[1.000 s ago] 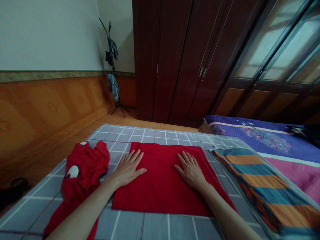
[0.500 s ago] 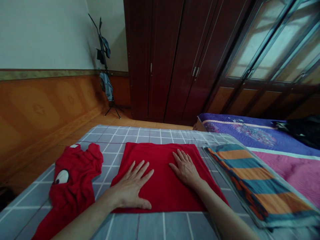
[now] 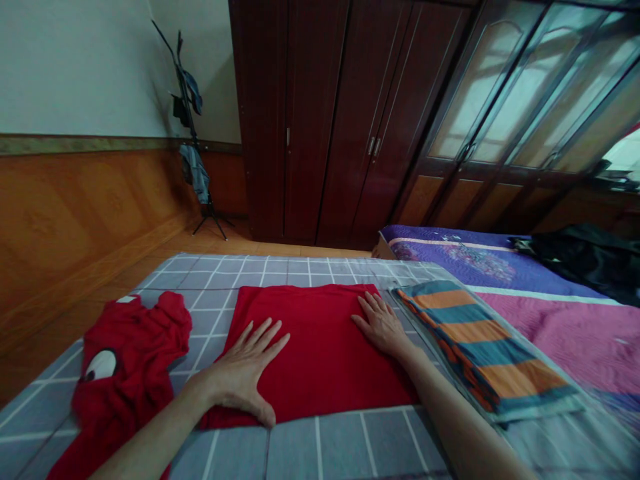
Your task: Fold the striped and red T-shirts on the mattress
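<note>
Left hand (image 3: 241, 375) and right hand (image 3: 384, 328) flat on red cloth (image 3: 320, 353), fingers spread, grasping nothing; looks like smoothing. Any lift needs fingertips under an edge.

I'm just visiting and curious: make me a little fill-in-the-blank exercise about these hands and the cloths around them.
The left hand and the right hand rest on a smooth cloth coloured ____.
The crumpled garment with the eye-like patch lies to the ____ of both hands.
On the folded striped cloth, blue stripes alternate with ____ ones.

Missing words: red; left; orange.
</note>
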Demonstrator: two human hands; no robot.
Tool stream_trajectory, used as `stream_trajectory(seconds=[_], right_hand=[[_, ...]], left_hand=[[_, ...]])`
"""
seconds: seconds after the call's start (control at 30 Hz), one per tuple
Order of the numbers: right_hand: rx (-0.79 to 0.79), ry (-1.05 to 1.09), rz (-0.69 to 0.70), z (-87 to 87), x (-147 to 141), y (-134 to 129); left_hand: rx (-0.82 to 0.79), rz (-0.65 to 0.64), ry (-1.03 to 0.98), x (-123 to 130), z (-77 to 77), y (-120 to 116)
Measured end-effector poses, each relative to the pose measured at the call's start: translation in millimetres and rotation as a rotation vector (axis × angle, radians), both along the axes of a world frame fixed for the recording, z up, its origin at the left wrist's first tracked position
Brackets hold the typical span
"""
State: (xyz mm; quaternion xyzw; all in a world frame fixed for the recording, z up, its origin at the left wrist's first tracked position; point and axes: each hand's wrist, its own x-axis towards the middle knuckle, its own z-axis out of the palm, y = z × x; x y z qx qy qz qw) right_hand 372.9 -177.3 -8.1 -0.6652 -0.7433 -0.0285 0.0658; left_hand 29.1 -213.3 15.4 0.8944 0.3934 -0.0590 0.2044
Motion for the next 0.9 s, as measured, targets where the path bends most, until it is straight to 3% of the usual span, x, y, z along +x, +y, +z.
stream_trajectory(seconds=[0.2, 0.37, 0.53, 0.77, 0.9], right_hand=[[0.049, 0.048, -0.062, 8.8, 47, -36], [-0.102, 0.243, -0.214, 14.2, 71, -62], [-0.266, 0.450, -0.302, 16.3, 71, -62], [-0.391, 0.588, -0.329, 20.2, 67, -57], [-0.472, 0.955, -0.384, 35.3, 53, -64]], left_hand=[[0.054, 0.145, 0.046, -19, 0.2, 11], [0.064, 0.185, -0.072, -24, -11.9, 21], [0.197, 0.506, -0.505, -24, -22.0, 39], [0.071, 0.854, -1.055, -38, -36.7, 59], [0.036, 0.994, -1.237, -42, -35.2, 59]])
